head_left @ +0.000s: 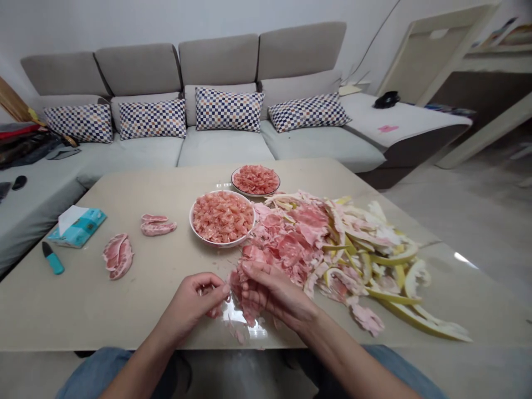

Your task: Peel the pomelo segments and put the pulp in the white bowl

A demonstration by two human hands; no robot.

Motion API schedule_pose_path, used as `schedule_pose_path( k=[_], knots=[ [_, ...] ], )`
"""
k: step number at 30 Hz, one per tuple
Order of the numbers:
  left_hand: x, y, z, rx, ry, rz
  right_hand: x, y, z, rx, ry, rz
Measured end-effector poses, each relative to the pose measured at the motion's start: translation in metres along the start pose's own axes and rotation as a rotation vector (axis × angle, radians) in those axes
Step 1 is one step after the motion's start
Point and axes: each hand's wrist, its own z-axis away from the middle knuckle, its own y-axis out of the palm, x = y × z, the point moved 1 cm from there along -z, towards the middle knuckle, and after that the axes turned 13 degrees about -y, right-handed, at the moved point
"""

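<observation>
Low over the front of the table, my left hand (195, 305) has thumb and forefinger pinched on a pink piece of pomelo flesh (214, 310). My right hand (280, 293), just beside it, is closed around a pomelo segment (245, 302) with torn membrane hanging down. Beyond the hands stands a white bowl (195, 235) heaped with peeled pomelo flesh (223, 215). A dark-rimmed plate (276, 191) behind it holds more flesh. Two unpeeled portions, a larger pomelo segment (118, 256) and smaller pomelo segments (157, 225), lie at the left.
Pink membrane scraps (295, 233) and yellow-green pomelo rinds (394, 299) cover the table's right part. Far left lie a teal-handled knife (53, 259) and a blue tissue pack (78, 227). A grey sofa (224, 147) with checked cushions runs behind the table (166, 310).
</observation>
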Motion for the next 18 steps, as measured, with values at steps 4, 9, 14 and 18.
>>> schedule_pose_path(
  k=[4, 9, 14, 18],
  knots=[
    [0.001, 0.0, -0.001, -0.133, 0.096, -0.052, -0.005, -0.001, -0.001, 0.004, 0.021, -0.01],
    [0.003, 0.003, 0.0, -0.176, 0.142, -0.15, -0.014, 0.0, -0.002, -0.056, -0.066, 0.165],
    [0.008, 0.006, -0.002, -0.259, 0.221, -0.266, -0.02, 0.003, -0.003, -0.109, -0.153, 0.345],
    [0.011, 0.006, -0.003, -0.295, 0.224, -0.306, -0.02, 0.006, -0.002, -0.122, -0.192, 0.418]
  ],
)
